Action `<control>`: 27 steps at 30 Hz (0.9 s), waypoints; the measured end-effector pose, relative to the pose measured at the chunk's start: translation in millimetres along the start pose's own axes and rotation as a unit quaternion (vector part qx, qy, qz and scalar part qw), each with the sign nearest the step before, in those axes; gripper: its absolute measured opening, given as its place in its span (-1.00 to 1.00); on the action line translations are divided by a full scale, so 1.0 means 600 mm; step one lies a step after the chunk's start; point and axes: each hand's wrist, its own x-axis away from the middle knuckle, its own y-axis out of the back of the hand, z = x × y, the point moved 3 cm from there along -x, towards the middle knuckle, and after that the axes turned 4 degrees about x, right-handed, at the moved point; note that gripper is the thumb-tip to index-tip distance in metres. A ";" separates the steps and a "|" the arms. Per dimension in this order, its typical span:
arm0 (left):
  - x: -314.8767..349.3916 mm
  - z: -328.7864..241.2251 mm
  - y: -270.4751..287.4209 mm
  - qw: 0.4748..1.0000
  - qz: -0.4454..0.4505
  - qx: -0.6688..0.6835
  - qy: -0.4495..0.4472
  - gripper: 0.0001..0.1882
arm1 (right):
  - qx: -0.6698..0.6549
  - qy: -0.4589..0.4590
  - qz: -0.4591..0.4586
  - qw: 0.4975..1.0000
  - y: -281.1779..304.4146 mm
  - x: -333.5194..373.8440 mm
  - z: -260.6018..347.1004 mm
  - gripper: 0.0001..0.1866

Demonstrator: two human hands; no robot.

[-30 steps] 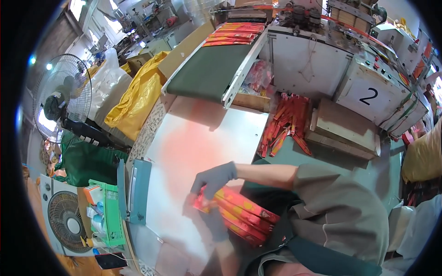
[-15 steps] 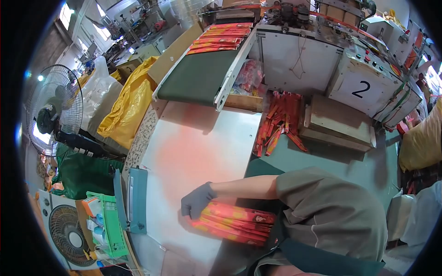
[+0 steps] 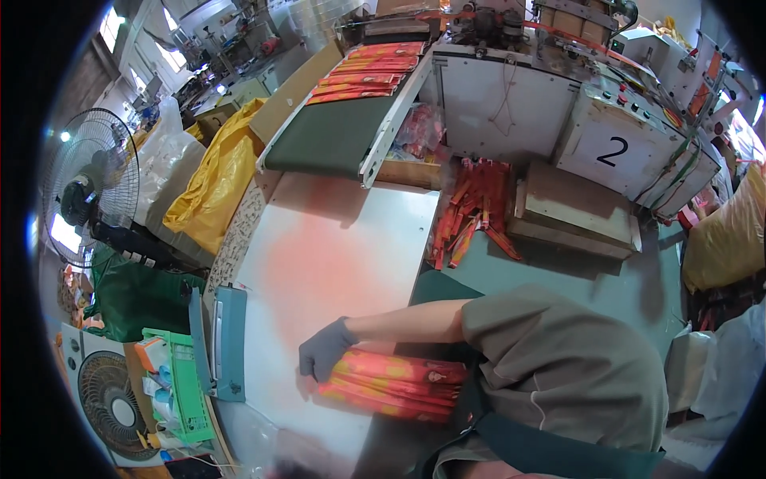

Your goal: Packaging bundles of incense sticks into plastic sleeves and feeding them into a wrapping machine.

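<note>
My right hand (image 3: 325, 351), in a grey glove, reaches in from the right across the white tabletop (image 3: 375, 295). Its fingers curl around the left end of a bundle of slim red-and-yellow packets (image 3: 399, 387). The other end of the bundle lies against the dark apron (image 3: 471, 399) on my body. At the lower edge is a blurred dark patch (image 3: 307, 465), perhaps my left hand; its fingers cannot be made out. Beside it, clear plastic film (image 3: 255, 439) lies at the table's near left.
Ahead, a green conveyor belt (image 3: 331, 140) carries a row of red packets (image 3: 367, 72). Loose packets (image 3: 475, 207) pile beside a wooden box (image 3: 578, 207) on the right. Along the left stand a blue-grey sealer-like device (image 3: 229, 343), a green basket (image 3: 187, 391) and a fan (image 3: 92, 188).
The view has shifted slightly, while my right hand keeps its grip on the packets. A dark blur and more clear plastic film have come in at the lower edge.
</note>
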 end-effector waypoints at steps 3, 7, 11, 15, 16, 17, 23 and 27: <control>0.026 -0.091 -0.098 0.979 0.119 0.160 0.047 -0.75 | 0.034 0.014 -0.041 0.998 -0.004 0.006 0.018 -0.74; 0.020 -0.167 -0.114 0.931 0.049 0.295 0.209 -0.79 | 0.065 0.031 -0.029 0.997 0.000 -0.020 -0.025 -0.79; 0.015 -0.147 -0.082 0.988 -0.107 0.017 0.108 -0.74 | 0.028 0.055 -0.042 0.997 0.021 0.030 -0.010 -0.81; -0.010 -0.172 -0.126 0.996 -0.085 0.029 0.026 -0.70 | 0.019 0.075 -0.041 0.996 0.018 0.027 0.007 -0.72; -0.010 -0.255 -0.142 0.989 -0.017 0.121 0.087 -0.72 | 0.052 0.089 -0.003 0.995 0.019 0.029 0.001 -0.61; 0.004 -0.271 -0.154 0.986 0.005 0.155 0.056 -0.70 | 0.051 0.089 -0.003 0.995 0.019 0.033 0.002 -0.61; 0.072 -0.237 -0.178 0.991 0.026 0.125 -0.045 -0.66 | -0.035 0.007 -0.155 0.987 0.002 0.030 -0.072 -0.11; 0.066 -0.211 -0.152 0.992 0.045 0.065 0.098 -0.58 | -0.243 0.067 -0.213 0.944 -0.060 0.088 -0.109 0.06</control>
